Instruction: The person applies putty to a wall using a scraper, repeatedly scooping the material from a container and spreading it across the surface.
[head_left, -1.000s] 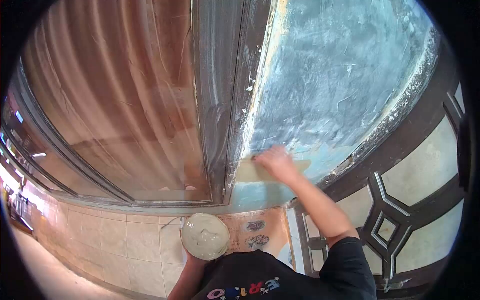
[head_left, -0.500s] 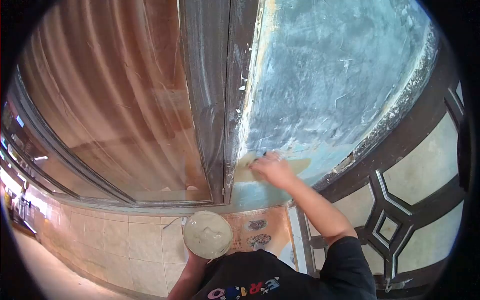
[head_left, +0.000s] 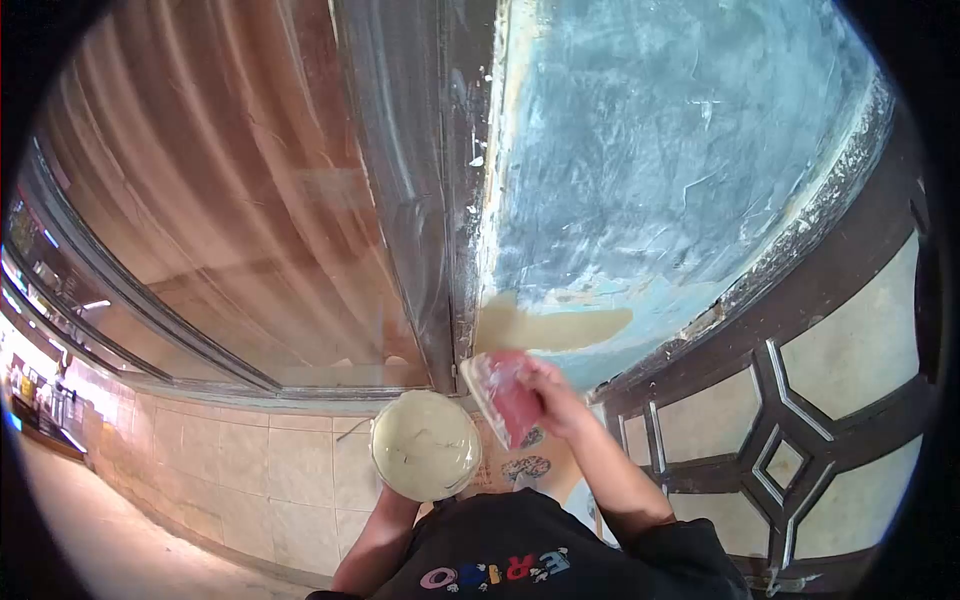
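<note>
My left hand (head_left: 402, 507) holds up a round tub (head_left: 374, 462) from beneath; the tub hides most of its fingers. Creamy, pale putty (head_left: 425, 445) fills the tub. My right hand (head_left: 553, 398) grips a flat red putty spreader (head_left: 510, 393), smeared pale along its edge. The spreader is off the wall, just right of the tub and tilted. Above it, a damp-looking beige putty patch (head_left: 570, 328) spreads across the lower part of the blue-grey wall (head_left: 640, 180).
A dark wooden window frame (head_left: 405, 200) with glass and a brown curtain (head_left: 230, 180) stands at left. To the right is a dark panelled door (head_left: 750, 395). Tiled floor (head_left: 300, 470) lies below, with a printed cardboard-like sheet (head_left: 500, 465) near my body.
My right hand has drawn the spreader off the wall, down toward the tub. The beige patch now shows uncovered. The tub has shifted slightly up and right.
</note>
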